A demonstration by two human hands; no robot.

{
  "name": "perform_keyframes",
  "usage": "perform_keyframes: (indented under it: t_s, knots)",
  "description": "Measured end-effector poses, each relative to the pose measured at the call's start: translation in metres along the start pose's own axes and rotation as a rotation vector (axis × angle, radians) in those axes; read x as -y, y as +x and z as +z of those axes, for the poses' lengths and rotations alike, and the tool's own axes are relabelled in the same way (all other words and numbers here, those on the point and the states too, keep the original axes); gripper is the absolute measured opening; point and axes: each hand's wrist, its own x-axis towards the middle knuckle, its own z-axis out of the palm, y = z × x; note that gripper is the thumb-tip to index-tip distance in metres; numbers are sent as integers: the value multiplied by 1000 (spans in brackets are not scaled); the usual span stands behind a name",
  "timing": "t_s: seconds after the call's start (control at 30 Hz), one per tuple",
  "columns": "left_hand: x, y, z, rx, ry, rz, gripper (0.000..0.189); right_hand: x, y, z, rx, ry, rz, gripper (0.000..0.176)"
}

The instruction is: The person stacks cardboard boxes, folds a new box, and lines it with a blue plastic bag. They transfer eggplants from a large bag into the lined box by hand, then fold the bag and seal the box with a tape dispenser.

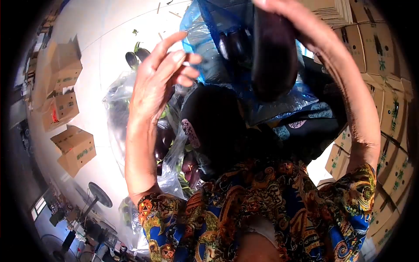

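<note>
My right hand (pixel 286 11), partly cut off by the top edge, grips a large dark purple eggplant (pixel 275 52) near its upper end. The eggplant hangs down, close to the camera. To the left, my left hand (pixel 163 65) is raised with its fingers bent and apart; a small pale patch shows by the thumb, and I cannot make out what it is. Behind both hands lies a blue plastic bag (pixel 209 65) with several eggplants (pixel 235 43) in it. Below my left forearm, a clear plastic bag (pixel 118 96) holds more eggplants (pixel 163 139).
Cardboard cartons (pixel 390 113) are stacked along the right. Open cardboard boxes (pixel 74 148) stand on the pale floor (pixel 113 26) at the left. A fan (pixel 99 194) is at the lower left. My legs in dark cloth (pixel 214 126) are beside the bags.
</note>
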Motion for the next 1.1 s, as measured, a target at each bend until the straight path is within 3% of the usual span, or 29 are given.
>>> perform_keyframes:
  t_s: [0.1, 0.13, 0.2, 0.3, 0.4, 0.43, 0.47, 0.53, 0.6, 0.8, 0.87, 0.93, 0.97, 1.03, 1.1]
  knots:
    - [45, -9, -29, -64, -109, -148, 41, -18, -2, 9, 23, -530, 143, 82]
    - [62, -11, -39, -97, -143, -192, 39, -24, 0, 18, 97, -597, 177, 95]
    - [91, -17, -52, -150, -176, -226, 37, -46, 14, 31, 106, -765, 245, 97]
    - [121, -27, -60, -231, -220, -284, 34, -59, 44, 39, 179, -778, 402, 96]
    - [140, -42, -59, -266, -266, -293, 32, -72, 58, 57, 145, -992, 347, 88]
    - [145, -48, -58, -292, -345, -306, 31, -75, 60, 65, 191, -958, 350, 75]
    - [149, -54, -58, -306, -344, -347, 29, -69, 61, 75, 321, -808, 538, 62]
    - [162, -69, -65, -317, -304, -433, 29, -110, 61, 79, 391, -955, 407, 53]
    - [181, -84, -76, -377, -266, -458, 32, -107, 45, 79, 404, -988, 311, 43]
    - [226, -124, -173, -544, -38, -527, 37, -109, 49, 89, 358, -1112, 330, 46]
    - [242, -136, -238, -699, 431, -441, 44, -105, 44, 87, 342, -1087, 250, 47]
    - [237, -140, -307, -935, 883, -241, 53, -120, 44, 82, 307, -1087, 260, 45]
    - [226, -142, -341, -1006, 824, -87, 55, -123, 45, 81, 303, -1102, 282, 49]
    - [147, -136, -342, -1091, 617, 48, 60, -126, 43, 80, 289, -1148, 272, 65]
    - [79, -127, -312, -1063, 514, -42, 66, -134, 48, 74, 348, -1126, 294, 69]
